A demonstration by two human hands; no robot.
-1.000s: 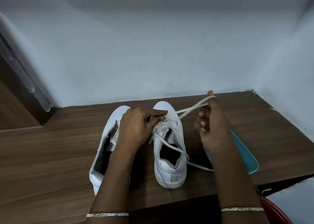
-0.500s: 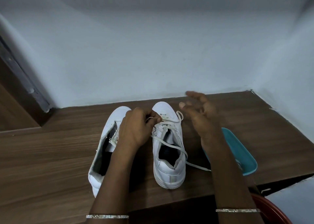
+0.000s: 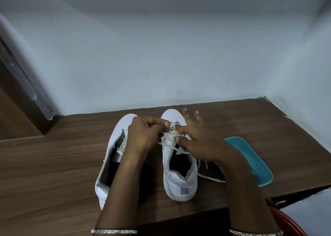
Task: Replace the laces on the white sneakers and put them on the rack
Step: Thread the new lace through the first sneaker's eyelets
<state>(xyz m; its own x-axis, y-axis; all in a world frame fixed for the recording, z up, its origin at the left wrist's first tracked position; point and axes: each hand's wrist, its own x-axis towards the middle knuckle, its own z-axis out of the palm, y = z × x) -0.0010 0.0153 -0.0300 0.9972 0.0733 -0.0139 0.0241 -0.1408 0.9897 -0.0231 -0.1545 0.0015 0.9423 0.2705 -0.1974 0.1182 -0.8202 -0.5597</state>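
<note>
L hand (image 3: 145,135) is curled, thumb + forefinger pinching the lace (image 3: 169,146) at the toe-end eyelets of the half-laced sneaker (image 3: 179,178). That shoe stands on the counter (image 3: 53,173), heel twd the person, long axis running straight away, w/ the other sneaker (image 3: 111,164) just beside it. R hand (image 3: 198,142) is spread, thumb and forefinger apart either side of the crossings, so prob. the nearer one for the next eyelet; the loose tail trails off to its side.
</note>
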